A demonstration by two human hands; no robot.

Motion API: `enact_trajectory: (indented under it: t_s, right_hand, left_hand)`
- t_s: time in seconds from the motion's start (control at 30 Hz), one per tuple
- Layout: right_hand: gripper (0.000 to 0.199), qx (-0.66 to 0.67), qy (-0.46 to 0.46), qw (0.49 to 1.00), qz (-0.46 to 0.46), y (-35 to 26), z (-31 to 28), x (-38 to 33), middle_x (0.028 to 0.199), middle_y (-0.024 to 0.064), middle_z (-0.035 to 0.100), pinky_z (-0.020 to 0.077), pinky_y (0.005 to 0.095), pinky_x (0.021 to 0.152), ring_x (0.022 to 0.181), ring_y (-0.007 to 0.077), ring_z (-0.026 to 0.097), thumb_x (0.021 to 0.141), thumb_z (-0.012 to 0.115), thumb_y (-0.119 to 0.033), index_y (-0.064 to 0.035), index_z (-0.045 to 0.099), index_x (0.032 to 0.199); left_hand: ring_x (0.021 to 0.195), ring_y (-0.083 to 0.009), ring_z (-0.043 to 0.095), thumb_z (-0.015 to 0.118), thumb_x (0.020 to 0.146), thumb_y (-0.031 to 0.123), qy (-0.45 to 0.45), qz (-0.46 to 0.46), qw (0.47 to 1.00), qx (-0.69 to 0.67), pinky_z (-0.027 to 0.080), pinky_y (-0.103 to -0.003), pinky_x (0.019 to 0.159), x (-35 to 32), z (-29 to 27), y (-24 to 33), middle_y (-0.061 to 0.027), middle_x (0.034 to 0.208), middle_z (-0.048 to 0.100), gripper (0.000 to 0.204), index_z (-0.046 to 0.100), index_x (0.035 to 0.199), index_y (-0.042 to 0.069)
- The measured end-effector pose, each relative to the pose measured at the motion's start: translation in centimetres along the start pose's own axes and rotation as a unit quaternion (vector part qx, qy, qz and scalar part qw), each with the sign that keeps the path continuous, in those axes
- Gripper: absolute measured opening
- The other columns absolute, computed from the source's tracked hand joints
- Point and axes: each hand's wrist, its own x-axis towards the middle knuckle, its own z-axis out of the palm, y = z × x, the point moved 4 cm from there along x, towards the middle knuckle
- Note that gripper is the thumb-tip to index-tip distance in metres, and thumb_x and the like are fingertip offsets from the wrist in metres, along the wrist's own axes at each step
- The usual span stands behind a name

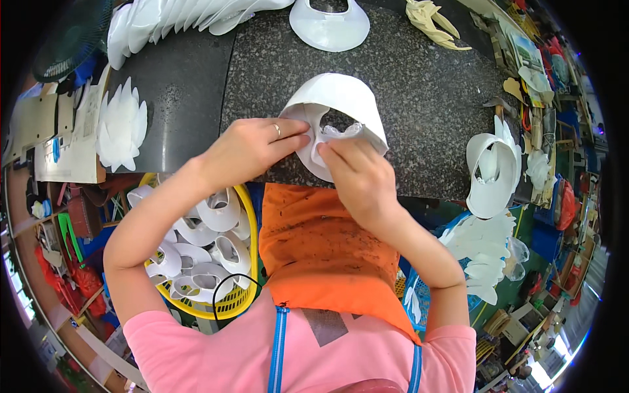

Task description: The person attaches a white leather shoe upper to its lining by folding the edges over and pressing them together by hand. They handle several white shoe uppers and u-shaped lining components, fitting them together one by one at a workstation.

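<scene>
A white shoe upper (341,92), curved with a wide opening, stands at the front edge of the dark speckled worktop (426,98). My left hand (252,150), with a ring on one finger, has its fingers together on the upper's near-left edge. With bent fingers my right hand (360,170) grips the near-right edge beside it. Shiny, crinkled material (344,131) shows at the opening between the hands. My fingers hide part of the edge, and the right thumb is mostly covered.
Another white upper (329,29) lies beyond, near a row of stacked white pieces (177,16) and cream gloves (436,23). A yellow basket (246,262) of uppers is at my left. One more upper (491,196) and a hammer (501,103) are at the right.
</scene>
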Motion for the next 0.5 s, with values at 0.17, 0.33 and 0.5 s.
enact_trajectory:
  t_s: [0.17, 0.33, 0.5]
  right_hand:
    - [0.025, -0.077, 0.01, 0.997, 0.012, -0.8, 0.2, 0.7, 0.094, 0.0086, 0.059, 0.0512, 0.0347, 0.072, 0.085, 0.0251, 0.06, 0.074, 0.061, -0.007, 0.0001, 0.064, 0.098]
    - [0.025, -0.087, -0.093, 0.983, 0.134, 2.1, -1.0, 3.4, 0.092, 0.0097, 0.062, 0.0514, 0.0375, 0.073, 0.086, 0.0283, 0.061, 0.073, 0.061, -0.005, -0.0034, 0.068, 0.097]
    - [0.025, 0.024, -0.056, 0.988, 0.145, 2.1, -1.4, 1.2, 0.1, 0.0083, 0.065, 0.0522, 0.0377, 0.073, 0.089, 0.0274, 0.063, 0.072, 0.065, -0.003, -0.0048, 0.07, 0.097]
  left_hand:
    - [0.099, -0.025, 0.065, 0.064, 0.071, 0.01, 0.017, 0.133, 0.982, 0.134, 0.055, -0.038, 0.087, 1.3, -0.8, 0.1, -0.0087, 0.109, 0.066, 0.024, 0.07, 0.093, 0.003]
    - [0.086, -0.0248, 0.063, 0.067, 0.067, 0.01, 0.05, 0.095, 0.987, 0.122, 0.053, -0.036, 0.083, 2.6, 2.6, 1.4, -0.0098, 0.095, 0.065, 0.021, 0.07, 0.085, 0.0]
    - [0.084, -0.0217, 0.062, 0.066, 0.067, 0.009, 0.097, 0.018, 0.991, 0.096, 0.052, -0.033, 0.075, 2.3, 3.1, 1.8, -0.0078, 0.093, 0.064, 0.02, 0.069, 0.086, 0.002]
